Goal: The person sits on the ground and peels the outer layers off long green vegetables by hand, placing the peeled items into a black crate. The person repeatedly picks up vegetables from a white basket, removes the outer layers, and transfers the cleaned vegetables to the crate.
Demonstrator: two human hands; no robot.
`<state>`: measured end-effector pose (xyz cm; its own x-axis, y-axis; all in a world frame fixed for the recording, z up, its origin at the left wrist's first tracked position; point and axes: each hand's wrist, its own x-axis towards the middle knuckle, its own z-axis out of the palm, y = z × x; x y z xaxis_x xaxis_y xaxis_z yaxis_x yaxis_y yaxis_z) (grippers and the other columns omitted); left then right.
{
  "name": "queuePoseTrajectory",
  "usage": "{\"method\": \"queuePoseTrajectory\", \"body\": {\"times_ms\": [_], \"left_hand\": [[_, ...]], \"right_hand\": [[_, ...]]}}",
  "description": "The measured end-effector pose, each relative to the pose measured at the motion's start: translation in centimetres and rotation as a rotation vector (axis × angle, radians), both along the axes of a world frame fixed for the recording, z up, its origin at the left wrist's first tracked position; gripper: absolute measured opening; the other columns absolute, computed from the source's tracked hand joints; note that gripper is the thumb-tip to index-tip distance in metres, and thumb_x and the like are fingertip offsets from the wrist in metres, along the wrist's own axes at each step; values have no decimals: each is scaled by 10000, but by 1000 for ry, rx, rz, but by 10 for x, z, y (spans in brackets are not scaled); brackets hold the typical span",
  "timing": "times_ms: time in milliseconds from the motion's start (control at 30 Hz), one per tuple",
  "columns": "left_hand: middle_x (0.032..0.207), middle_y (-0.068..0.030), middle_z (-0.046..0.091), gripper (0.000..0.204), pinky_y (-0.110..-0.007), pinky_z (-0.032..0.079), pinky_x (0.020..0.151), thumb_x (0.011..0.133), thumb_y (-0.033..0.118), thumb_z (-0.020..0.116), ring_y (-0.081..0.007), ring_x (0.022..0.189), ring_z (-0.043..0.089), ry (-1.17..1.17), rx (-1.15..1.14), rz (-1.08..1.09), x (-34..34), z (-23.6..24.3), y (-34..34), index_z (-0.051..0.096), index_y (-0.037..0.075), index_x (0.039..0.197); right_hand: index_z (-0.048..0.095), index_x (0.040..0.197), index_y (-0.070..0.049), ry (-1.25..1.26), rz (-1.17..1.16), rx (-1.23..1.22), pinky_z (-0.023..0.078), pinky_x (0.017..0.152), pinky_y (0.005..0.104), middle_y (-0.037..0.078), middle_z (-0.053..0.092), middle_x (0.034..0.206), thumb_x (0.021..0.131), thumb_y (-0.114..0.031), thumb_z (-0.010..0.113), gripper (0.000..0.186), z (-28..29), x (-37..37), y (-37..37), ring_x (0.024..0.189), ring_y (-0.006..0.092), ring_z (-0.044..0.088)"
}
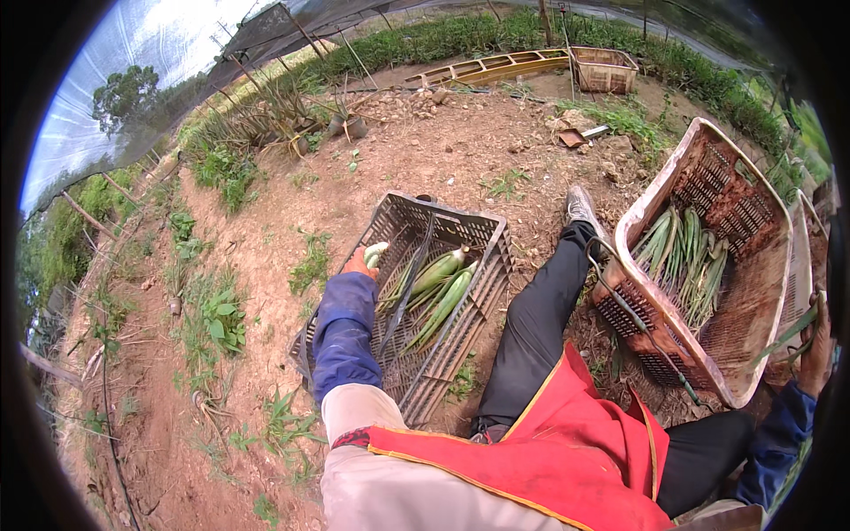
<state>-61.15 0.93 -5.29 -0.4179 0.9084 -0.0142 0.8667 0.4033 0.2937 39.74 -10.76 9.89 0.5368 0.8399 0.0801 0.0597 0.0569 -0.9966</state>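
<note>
My left hand (359,264) is closed around the whitish base (375,251) of an aloe-like leaf at the left side of a black plastic crate (460,379). Inside that crate lie several thick green leaves (441,281) with pale ends, and a dark strap runs across them. At the far right edge, my right hand (816,343) is closed on a long green leaf (786,336), beside a dirty whitish crate; part of this hand is cut off by the picture's rim. A reddish-brown stained crate (633,234) leans tilted nearby, holding a heap of slender green leaves (682,257).
A bent metal rod (633,314) with a hooked end lies along the stained crate. My outstretched leg (540,323) lies between both crates, and a red apron (540,442) covers my lap. Farther off are a yellow ladder (487,69), another crate (604,69) and potted spiky plants (348,124).
</note>
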Motion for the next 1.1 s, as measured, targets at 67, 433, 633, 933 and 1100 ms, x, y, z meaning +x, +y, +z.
{"method": "queuePoseTrajectory", "body": {"times_ms": [67,433,633,933,1100], "left_hand": [[1205,-270,647,809,-502,501,990,785,196,807,-462,1137,628,22,126,21,-5,-8,12,431,144,1499],[964,-87,735,403,-280,545,645,963,191,700,-138,823,704,-790,391,-463,191,72,75,629,-10,1305],[1021,-53,704,381,-249,527,613,989,193,678,-108,831,688,-1055,-106,-900,285,101,42,617,32,1329],[1100,-71,705,420,-301,544,856,987,177,678,-117,976,643,-1172,-657,-1235,406,33,-20,587,-7,1352],[1103,-75,695,535,-298,562,728,995,294,669,-133,900,641,-1196,-833,-1135,466,-9,-62,525,16,1429]], "right_hand": [[629,1335,-75,-49,-38,-55,362,524,197,-13,701,1060,1046,-296,581,368,-11,19,-23,654,21,505],[625,1331,-49,-393,-297,-522,413,696,276,76,687,1129,996,-284,578,412,-50,107,-190,837,131,556],[623,1328,-34,-554,-400,-747,440,790,319,125,679,1168,969,-278,576,437,-60,137,-289,937,191,584],[620,1324,-13,-953,-398,-1050,482,930,384,197,668,1225,928,-268,573,474,-44,186,-414,1086,281,626],[618,1313,9,-1145,-183,-839,496,999,410,230,666,1244,912,-254,575,482,-19,127,-293,1153,329,643]]}}
